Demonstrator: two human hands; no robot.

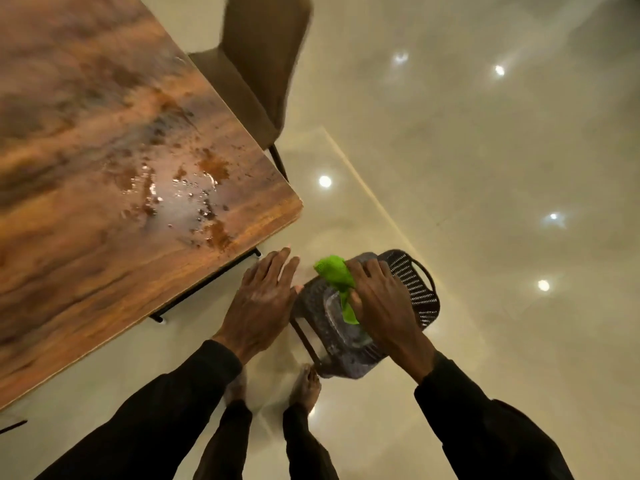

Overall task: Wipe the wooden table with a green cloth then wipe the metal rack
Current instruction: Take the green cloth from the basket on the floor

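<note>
A wet-patched table (pixel 104 168) is standing left, a chair (pixel 256 81) beyond it, bare feet (pixel 306 386) crowding the rack (pixel 417 289) on the floor (pixel 485 168) — its long axis is running from the feet up-right, handle pointing away. The right hand (pixel 381 299) is pressing the cloth (pixel 334 271) onto it with curled fingers; the left hand (pixel 263 299) is resting straight-fingered at its edge.

Table (pixel 86 150): warm orange-brown wood grain with dark brown streaks, plus darker speckled blotches around a pale shiny patch near the corner. Cloth (pixel 334 271): bright plain green; rack (pixel 419 289): dark grey to black, patterned with close rows of small holes. Floor (pixel 485 168): glossy cream with white light spots; chair (pixel 263 64): plain taupe-brown; sleeves (pixel 166 410): plain black.
</note>
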